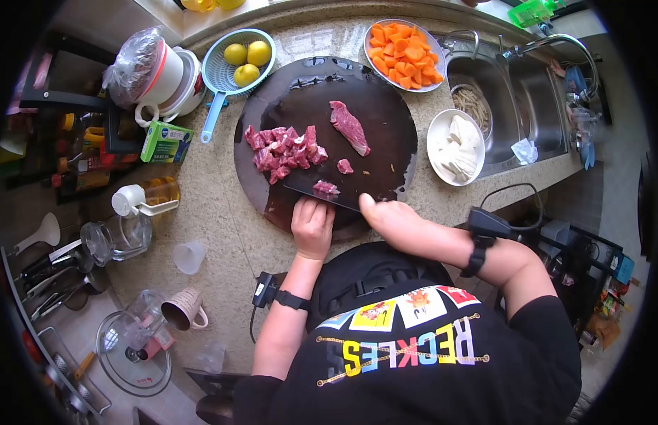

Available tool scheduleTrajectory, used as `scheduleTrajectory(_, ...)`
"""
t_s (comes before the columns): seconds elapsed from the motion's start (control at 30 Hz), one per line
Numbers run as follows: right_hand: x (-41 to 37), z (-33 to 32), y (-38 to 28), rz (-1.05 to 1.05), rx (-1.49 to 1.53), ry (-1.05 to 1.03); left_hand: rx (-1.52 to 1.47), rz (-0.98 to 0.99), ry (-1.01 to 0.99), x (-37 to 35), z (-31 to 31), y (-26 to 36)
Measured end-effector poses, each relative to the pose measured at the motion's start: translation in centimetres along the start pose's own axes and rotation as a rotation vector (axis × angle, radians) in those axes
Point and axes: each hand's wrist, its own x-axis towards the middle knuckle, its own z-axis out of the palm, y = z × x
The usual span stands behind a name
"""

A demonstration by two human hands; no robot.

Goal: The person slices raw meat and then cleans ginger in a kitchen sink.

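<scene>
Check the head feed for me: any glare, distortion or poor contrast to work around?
Head view: glare on the wet far part of the round, dark brown cutting board; head view: strong wide-angle bowing, black corners; head view: the thin, dark metal knife blends into the board; head view: the diced red raw meat looks fairly sharp.

My right hand [383, 214] could slip up the board's [396, 131] right side, but straight ahead of my left hand [313, 221] the knife [343, 204] and meat pile [286, 150] kinda block things.
</scene>
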Motion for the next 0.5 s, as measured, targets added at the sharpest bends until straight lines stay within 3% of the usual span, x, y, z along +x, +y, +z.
scheduleTrajectory(0.1, 2.7, -0.1, -1.6, -0.011, -0.040, 0.026, -0.009, -0.009, -0.019, 0.0, -0.2, 0.1)
scheduleTrajectory(0.33, -3.2, 0.7, 0.7, 0.098, -0.056, -0.011, 0.028, 0.014, 0.030, -0.1, -0.2, 0.1)
scheduleTrajectory(0.5, -1.4, 0.0, 0.1, -0.031, -0.031, 0.047, 0.042, 0.008, 0.013, -0.2, -0.1, 0.3)
